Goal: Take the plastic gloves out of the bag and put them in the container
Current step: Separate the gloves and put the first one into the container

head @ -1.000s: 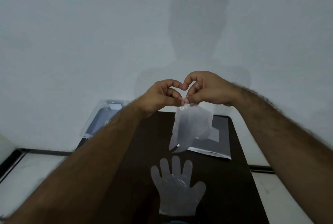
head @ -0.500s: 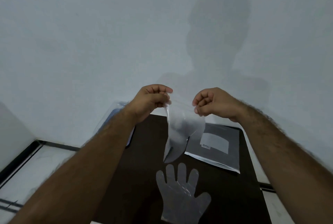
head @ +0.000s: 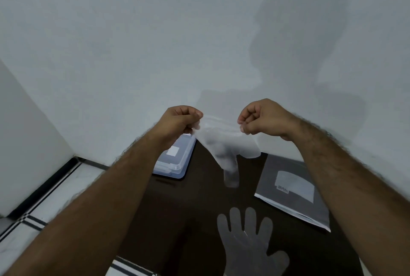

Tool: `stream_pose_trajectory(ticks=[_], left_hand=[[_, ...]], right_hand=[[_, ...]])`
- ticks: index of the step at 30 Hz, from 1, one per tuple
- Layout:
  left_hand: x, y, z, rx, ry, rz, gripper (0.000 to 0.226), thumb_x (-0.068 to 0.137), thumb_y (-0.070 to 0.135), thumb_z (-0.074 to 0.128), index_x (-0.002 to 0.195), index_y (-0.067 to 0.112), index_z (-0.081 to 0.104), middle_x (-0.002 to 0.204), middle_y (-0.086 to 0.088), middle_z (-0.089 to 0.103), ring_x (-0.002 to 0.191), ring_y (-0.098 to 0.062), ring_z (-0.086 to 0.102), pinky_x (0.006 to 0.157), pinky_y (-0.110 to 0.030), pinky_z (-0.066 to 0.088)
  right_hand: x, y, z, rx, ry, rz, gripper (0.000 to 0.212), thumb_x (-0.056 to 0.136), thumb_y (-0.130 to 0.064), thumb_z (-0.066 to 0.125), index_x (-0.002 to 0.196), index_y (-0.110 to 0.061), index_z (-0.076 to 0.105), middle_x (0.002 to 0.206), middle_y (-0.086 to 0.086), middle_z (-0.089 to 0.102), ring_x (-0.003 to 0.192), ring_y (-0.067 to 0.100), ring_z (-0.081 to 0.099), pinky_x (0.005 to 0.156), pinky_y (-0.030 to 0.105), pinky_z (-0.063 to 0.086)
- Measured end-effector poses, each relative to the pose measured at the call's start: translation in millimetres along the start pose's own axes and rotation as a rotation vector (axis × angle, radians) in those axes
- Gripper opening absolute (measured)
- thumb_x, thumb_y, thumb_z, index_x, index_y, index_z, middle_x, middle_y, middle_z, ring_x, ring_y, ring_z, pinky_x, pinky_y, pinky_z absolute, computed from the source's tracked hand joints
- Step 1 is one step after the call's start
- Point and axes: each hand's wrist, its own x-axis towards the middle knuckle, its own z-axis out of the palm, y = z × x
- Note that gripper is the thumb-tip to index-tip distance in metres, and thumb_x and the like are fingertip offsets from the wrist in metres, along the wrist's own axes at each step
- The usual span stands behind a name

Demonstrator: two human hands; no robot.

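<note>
A thin clear plastic glove (head: 226, 147) hangs in the air above the dark table (head: 188, 220), stretched by its cuff between my two hands. My left hand (head: 179, 120) pinches its left edge and my right hand (head: 261, 118) pinches its right edge; its fingers dangle downward. A second clear glove (head: 246, 240) lies flat on the table near me, fingers pointing away. The grey bag (head: 295, 189) with a pale label lies flat at the right. The clear plastic container (head: 173, 162) with a bluish bottom sits at the table's far left, partly behind my left wrist.
A plain white wall (head: 155, 42) rises right behind the table, carrying a person's shadow. A white tiled floor (head: 53, 196) with dark stripes lies to the left, and a white wall corner stands at far left.
My hands have moved apart, pulling the hanging glove's cuff wide between them. The view has shifted, so the container and the floor at left show more.
</note>
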Motion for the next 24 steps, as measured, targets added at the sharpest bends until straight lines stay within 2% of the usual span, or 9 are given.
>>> stream_pose_trajectory(ticks=[4,7,14,17,20,22,24], left_hand=[[29,-5,-40,0.152,-0.005,0.012,0.006,0.096,0.005,0.074,0.099,0.005,0.079,0.089,-0.015,0.075,0.081,-0.022,0.071,0.076,-0.034,0.058],[57,-7,-72,0.238,-0.021,0.011,0.004,0.095,0.006,0.076,0.096,0.005,0.08,0.1,-0.022,0.078,0.082,-0.022,0.072,0.076,-0.033,0.059],[148,-28,-144,0.353,0.009,-0.03,0.008,0.095,0.01,0.076,0.098,0.005,0.081,0.091,-0.005,0.081,0.073,-0.012,0.074,0.07,-0.028,0.058],[190,-33,-164,0.321,0.033,-0.036,0.007,0.095,0.009,0.074,0.097,0.006,0.08,0.09,-0.007,0.081,0.07,-0.013,0.074,0.067,-0.028,0.055],[222,-27,-178,0.283,0.068,0.008,0.01,0.094,0.003,0.072,0.091,0.009,0.079,0.086,-0.009,0.079,0.067,-0.015,0.072,0.06,-0.021,0.051],[238,-16,-187,0.25,0.083,0.101,0.013,0.093,-0.001,0.07,0.09,0.008,0.078,0.085,-0.011,0.077,0.067,-0.015,0.071,0.058,-0.015,0.05],[250,-3,-198,0.218,0.096,0.238,0.013,0.092,0.001,0.072,0.09,0.012,0.08,0.082,-0.01,0.078,0.07,-0.014,0.071,0.064,-0.017,0.053]], right_hand=[[43,-16,21,-0.05,0.012,0.034,0.02,0.081,0.003,0.085,0.094,-0.012,0.082,0.082,0.005,0.081,0.076,0.016,0.078,0.074,0.029,0.064],[84,-28,40,-0.098,0.034,0.071,0.019,0.081,0.002,0.085,0.089,-0.015,0.083,0.079,0.002,0.081,0.078,0.016,0.079,0.075,0.029,0.065],[190,-44,88,-0.164,0.114,0.166,0.016,0.082,0.0,0.081,0.078,-0.016,0.081,0.065,-0.005,0.076,0.064,0.01,0.074,0.065,0.027,0.059],[232,-51,104,-0.187,0.16,0.182,0.016,0.082,0.0,0.08,0.079,-0.016,0.081,0.075,0.001,0.079,0.072,0.016,0.077,0.074,0.036,0.066],[267,-65,107,-0.186,0.261,0.169,0.015,0.08,0.0,0.079,0.08,-0.014,0.082,0.079,0.004,0.08,0.081,0.024,0.08,0.081,0.045,0.068],[280,-80,105,-0.169,0.355,0.127,0.015,0.08,0.001,0.076,0.082,-0.012,0.083,0.079,0.002,0.08,0.079,0.023,0.08,0.08,0.042,0.068],[283,-96,99,-0.161,0.44,0.066,0.015,0.081,-0.002,0.075,0.086,-0.014,0.083,0.08,0.001,0.081,0.077,0.017,0.079,0.078,0.026,0.065]])
